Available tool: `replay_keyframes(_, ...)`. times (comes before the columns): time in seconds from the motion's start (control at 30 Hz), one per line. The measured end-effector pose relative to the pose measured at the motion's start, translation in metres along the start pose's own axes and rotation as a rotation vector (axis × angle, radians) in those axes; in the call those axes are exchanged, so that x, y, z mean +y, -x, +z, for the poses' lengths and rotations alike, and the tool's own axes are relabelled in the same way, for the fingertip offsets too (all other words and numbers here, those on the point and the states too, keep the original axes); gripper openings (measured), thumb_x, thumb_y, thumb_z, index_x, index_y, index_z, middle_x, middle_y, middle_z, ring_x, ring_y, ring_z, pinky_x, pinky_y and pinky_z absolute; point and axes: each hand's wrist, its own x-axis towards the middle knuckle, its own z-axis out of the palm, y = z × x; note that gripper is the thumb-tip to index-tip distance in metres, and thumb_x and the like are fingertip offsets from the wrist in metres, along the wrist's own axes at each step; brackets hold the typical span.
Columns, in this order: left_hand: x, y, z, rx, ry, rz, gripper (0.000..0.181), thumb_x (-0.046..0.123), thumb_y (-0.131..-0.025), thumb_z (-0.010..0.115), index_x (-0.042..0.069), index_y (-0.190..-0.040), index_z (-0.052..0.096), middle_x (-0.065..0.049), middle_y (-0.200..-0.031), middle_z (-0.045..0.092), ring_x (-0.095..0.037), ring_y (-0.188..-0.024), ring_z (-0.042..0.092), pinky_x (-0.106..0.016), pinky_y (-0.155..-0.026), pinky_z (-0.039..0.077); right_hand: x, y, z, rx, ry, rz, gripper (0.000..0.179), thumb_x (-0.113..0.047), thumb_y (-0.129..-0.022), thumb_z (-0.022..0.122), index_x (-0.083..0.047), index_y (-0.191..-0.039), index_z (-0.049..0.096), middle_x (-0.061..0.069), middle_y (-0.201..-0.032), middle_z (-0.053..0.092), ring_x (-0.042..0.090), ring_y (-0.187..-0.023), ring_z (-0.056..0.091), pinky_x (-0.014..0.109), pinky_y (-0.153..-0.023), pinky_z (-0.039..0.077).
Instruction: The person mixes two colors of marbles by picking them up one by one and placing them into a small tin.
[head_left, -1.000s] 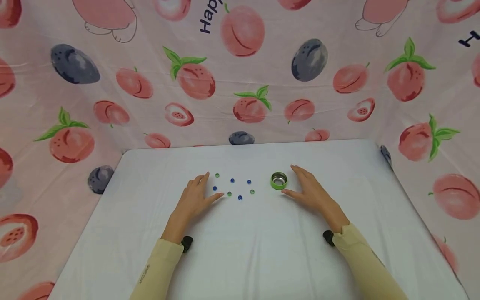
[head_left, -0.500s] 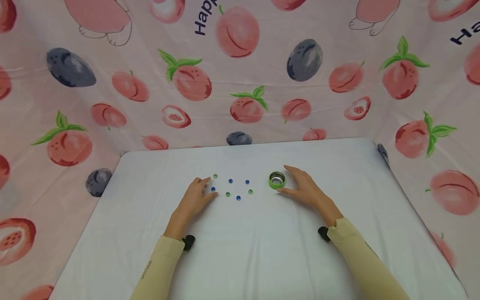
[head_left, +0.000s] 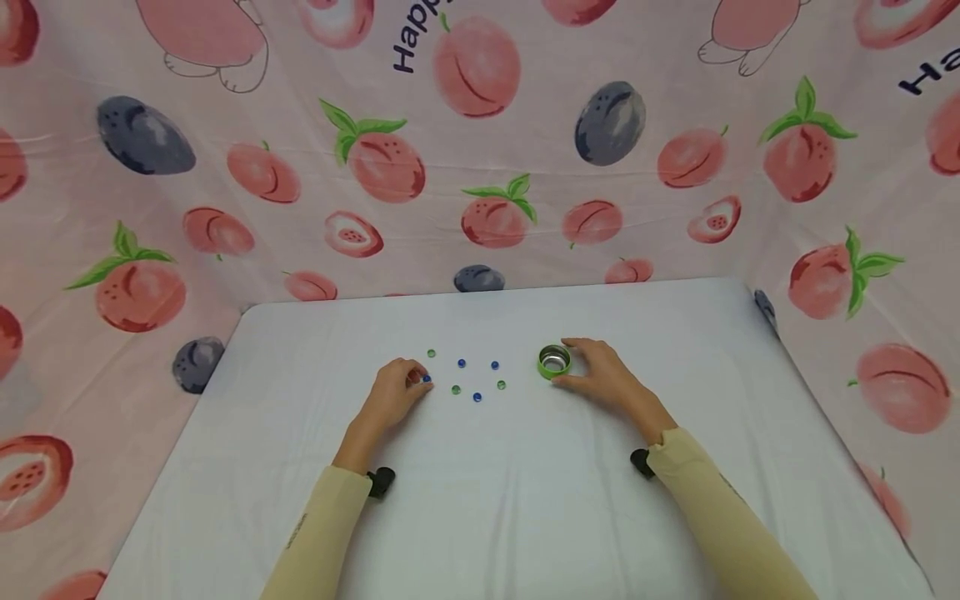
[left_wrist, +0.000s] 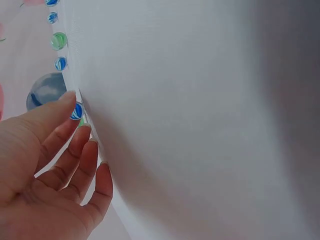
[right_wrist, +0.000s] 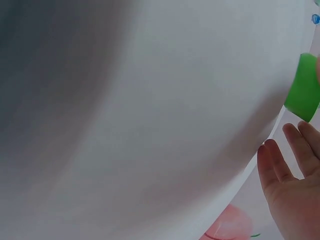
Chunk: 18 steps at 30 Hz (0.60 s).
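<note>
My left hand (head_left: 392,392) pinches a blue marble (left_wrist: 76,111) between thumb and forefinger, low over the white table; its other fingers are bent. In the head view, a green marble (head_left: 431,353) lies just beyond that hand. Two more green marbles, one of them (head_left: 456,390) nearest the hand, and several blue marbles, one (head_left: 477,397) closest to the front, are scattered to its right. My right hand (head_left: 606,379) holds a small round green cup (head_left: 554,362) with a shiny metal inside, thumb at the near side and forefinger at the far side. The cup stands upright, its opening facing up.
A white cloth covers the table (head_left: 510,492). Behind it and along both sides hangs a pink curtain (head_left: 420,250) printed with fruit. Each wrist carries a black camera, one (head_left: 381,482) at the left sleeve and one (head_left: 642,462) at the right.
The left thumb and forefinger have come together on the blue marble. My right hand has moved left to the cup, its thumb and forefinger closing around it. The other marbles have stayed put.
</note>
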Motion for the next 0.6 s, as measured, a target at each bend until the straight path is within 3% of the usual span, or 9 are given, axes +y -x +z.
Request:
replay_keyframes(0.27, 0.0008, -0.0029, 0.0, -0.004, 0.009, -0.031, 0.012, 0.006, -0.096, 0.076, -0.004, -0.102, 0.072, -0.011, -0.089, 0.062, -0.023, -0.082, 0.055, -0.035, -0.075, 0.046, -0.0023, -0.0039, 0.0018, -0.005, -0.011, -0.016, 0.059, -0.019, -0.091, 0.085, 0.009, -0.138, 0.061, 0.026, -0.136, 0.066, 0.044, -0.13, 0.059, 0.059, -0.112, 0.043)
replay_keyframes(0.6, 0.0042, -0.0014, 0.0007, 0.021, 0.007, -0.02, 0.012, 0.006, -0.097, 0.076, -0.004, -0.101, 0.072, -0.011, -0.088, 0.062, -0.023, -0.081, 0.055, -0.034, -0.073, 0.047, -0.0029, -0.0044, 0.0018, -0.004, -0.022, -0.014, 0.058, -0.02, -0.09, 0.086, 0.007, -0.136, 0.063, 0.023, -0.132, 0.069, 0.042, -0.126, 0.061, 0.058, -0.111, 0.044)
